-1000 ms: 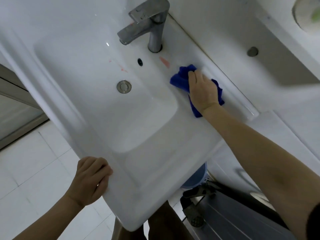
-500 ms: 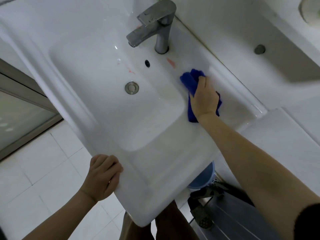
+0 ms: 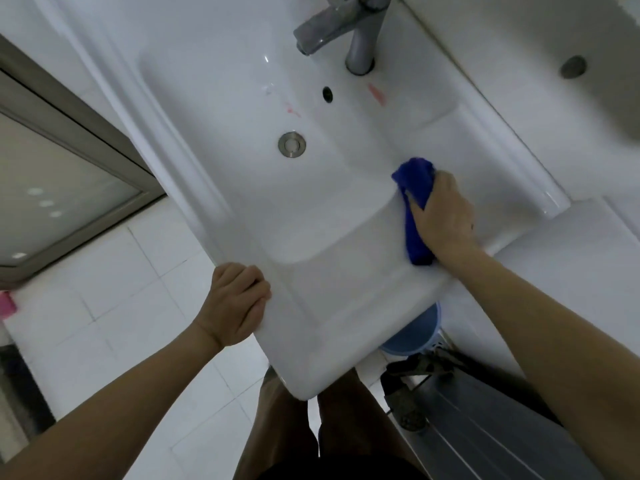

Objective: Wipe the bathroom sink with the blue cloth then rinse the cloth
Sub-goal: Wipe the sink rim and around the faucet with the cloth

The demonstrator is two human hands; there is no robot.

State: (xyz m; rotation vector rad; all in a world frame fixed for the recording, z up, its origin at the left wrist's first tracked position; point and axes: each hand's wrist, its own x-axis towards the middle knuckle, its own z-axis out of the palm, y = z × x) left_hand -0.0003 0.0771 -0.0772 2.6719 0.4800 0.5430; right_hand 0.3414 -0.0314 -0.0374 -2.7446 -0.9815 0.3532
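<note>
The faucet [image 3: 343,32] overhangs the sink [image 3: 242,220] bowl's back; in front of the faucet the bowl lies open around the drain [image 3: 292,144]. Right of the faucet, the right hand [image 3: 445,216] and blue cloth [image 3: 415,181] occupy the sink's rim.

White sink [image 3: 329,292], centre of frame.
We record on it: blue cloth [image 3: 415,181] on the ledge right of centre, grey faucet [image 3: 346,29] at the top edge, pink smear [image 3: 376,95] just below.
</note>
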